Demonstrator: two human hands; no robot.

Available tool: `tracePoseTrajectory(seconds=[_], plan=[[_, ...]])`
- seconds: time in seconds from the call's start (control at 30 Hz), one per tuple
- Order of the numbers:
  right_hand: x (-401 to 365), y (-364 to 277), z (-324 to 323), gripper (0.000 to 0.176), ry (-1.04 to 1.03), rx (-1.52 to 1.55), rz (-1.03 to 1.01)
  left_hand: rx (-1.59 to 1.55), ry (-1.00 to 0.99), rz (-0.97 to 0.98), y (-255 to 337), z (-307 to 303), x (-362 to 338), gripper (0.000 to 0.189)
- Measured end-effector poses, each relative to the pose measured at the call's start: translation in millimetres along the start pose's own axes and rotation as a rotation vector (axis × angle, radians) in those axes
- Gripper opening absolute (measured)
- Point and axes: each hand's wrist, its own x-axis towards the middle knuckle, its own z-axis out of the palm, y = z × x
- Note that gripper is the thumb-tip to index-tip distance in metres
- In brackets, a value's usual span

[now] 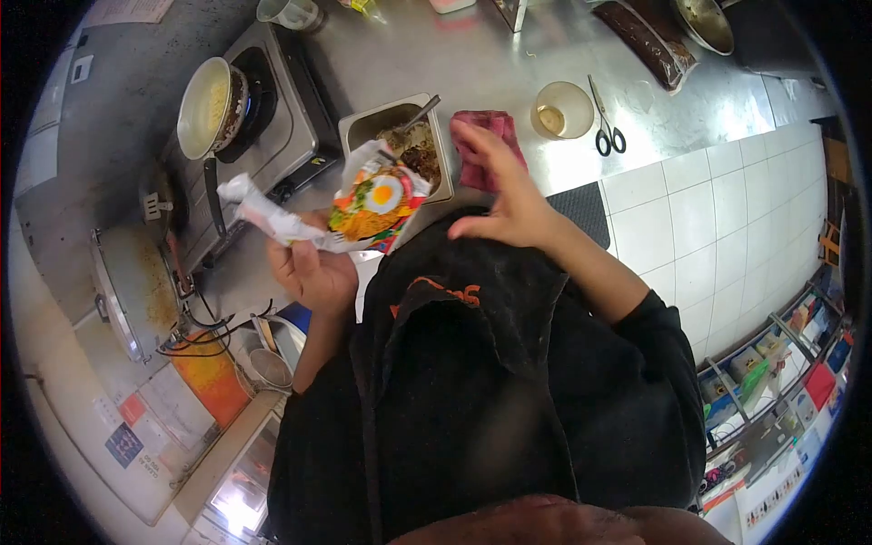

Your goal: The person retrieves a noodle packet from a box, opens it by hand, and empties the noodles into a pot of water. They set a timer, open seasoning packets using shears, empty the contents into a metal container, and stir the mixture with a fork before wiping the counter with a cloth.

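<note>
My left hand (313, 272) is closed around an instant noodle packet (377, 204), a crumpled white wrapper with a fried egg and noodles printed on it. The packet overlaps the near part of a steel food pan (354, 136), in which a spoon (422, 111) rests among brown and pale food. My right hand (513, 200) is empty, its thumb and fingers spread apart. Just beyond its fingertips, a folded dark pink cloth (490, 123) lies on the steel counter, beside the pan.
On the left, a pan (204, 109) holding pale noodles sits on a gas stove (286, 109) with a blue flame. To the right of the cloth are a clear tub (561, 109) and black scissors (606, 123). A bag of dark contents (645, 41) lies farther back.
</note>
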Motion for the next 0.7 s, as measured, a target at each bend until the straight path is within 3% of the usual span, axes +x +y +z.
tracePoseTrajectory(seconds=[0.1,0.2,0.23,0.3,0.37,0.47,0.53,0.6,0.7], plan=[[17.2,-10.9,23.2,0.068,-0.072,0.301,0.052,-0.137,-0.098,-0.115,-2.8,20.2,3.6,0.023],[16.6,-13.9,36.6,0.059,-0.194,0.654,0.279,-0.005,-0.145,-0.175,-5.7,21.8,1.3,0.026],[15.0,-8.8,38.7,0.04,-0.175,0.471,0.252,0.067,-0.179,-0.165,-7.5,16.0,-1.7,0.032],[10.3,-7.8,38.8,0.031,-0.169,0.455,0.353,0.155,-0.161,-0.094,-15.5,7.4,-6.4,0.042],[8.5,-8.0,39.6,0.024,-0.144,0.475,0.405,0.179,-0.081,-0.048,-25.6,8.4,-11.6,0.071],[9.6,-7.5,42.3,0.021,-0.114,0.53,0.398,0.186,-0.126,-0.23,-19.2,16.7,-13.1,0.089],[12.0,-10.3,40.5,0.022,-0.146,0.522,0.374,0.193,-0.213,-0.451,-18.4,18.5,-15.3,0.102],[11.6,-11.1,43.8,0.024,-0.149,0.506,0.328,0.05,-0.323,-0.598,-22.0,31.4,-19.3,0.107],[12.7,-14.3,43.0,0.029,-0.127,0.322,0.1,-0.135,-0.312,-0.624,-35.6,28.9,-29.2,0.11]])
